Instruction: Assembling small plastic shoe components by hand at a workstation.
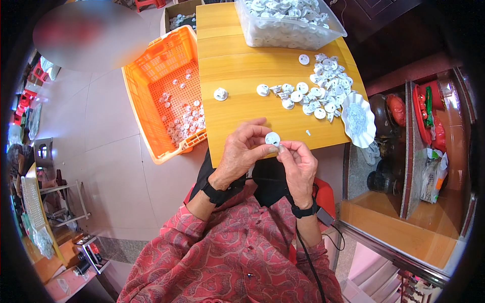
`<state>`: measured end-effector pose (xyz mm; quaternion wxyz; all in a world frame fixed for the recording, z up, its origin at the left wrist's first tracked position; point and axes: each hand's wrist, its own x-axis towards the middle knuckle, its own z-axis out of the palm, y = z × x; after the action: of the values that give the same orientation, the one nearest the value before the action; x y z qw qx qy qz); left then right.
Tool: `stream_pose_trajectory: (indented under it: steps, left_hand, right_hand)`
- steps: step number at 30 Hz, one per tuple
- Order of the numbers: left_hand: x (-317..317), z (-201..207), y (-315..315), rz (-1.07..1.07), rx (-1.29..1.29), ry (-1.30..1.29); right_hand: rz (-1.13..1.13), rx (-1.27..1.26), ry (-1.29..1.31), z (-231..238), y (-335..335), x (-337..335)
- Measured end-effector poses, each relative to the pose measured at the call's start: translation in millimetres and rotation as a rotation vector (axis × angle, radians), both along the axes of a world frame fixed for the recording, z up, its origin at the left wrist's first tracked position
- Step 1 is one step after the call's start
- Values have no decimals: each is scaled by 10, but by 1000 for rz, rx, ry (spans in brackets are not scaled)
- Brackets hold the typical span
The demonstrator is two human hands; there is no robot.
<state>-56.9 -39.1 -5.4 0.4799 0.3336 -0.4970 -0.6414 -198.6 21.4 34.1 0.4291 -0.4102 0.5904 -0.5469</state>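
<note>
Over the table's near edge, my left hand (237, 151) is closed on a round white plastic part (273, 138), thumb and fingers at its left side. My right hand (299, 164) meets it at the lower right edge with thumb and forefinger pinched together; what lies between those fingertips is too small to make out. A tiny white piece (307, 133) lies on the table just beyond the right hand. Farther off is a loose pile of similar white parts (328, 86). Single parts (221, 94) sit apart from the pile, to the left.
The yellow wooden table (227, 55) carries a clear bin (262, 40) heaped with white parts at the back. A white wavy-rimmed dish (368, 136) of tiny pieces stands at the right edge. An orange crate (144, 101) with scattered parts is left of the table; shelves (408, 151) stand right.
</note>
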Motion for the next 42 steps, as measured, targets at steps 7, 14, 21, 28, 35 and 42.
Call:
stream_pose_trajectory:
  steps: [7,14,21,28,35,42]
  left_hand:
    - [26,30,31,-172,234,191]
    - [23,-38,42,-223,361,364]
    - [-2,-82,60,-230,377,384]
    - [-16,-57,67,-226,364,403]
    - [-27,-62,76,-227,377,427]
    - [-22,-66,80,-225,347,401]
  right_hand:
    - [-26,-22,-39,10,20,9]
    - [-112,-141,484,-23,26,-39]
    - [-110,-191,544,51,54,-52]
    - [-122,-237,523,40,1,13]
    - [-120,-222,497,-8,-6,19]
    - [-122,-244,574,42,5,39]
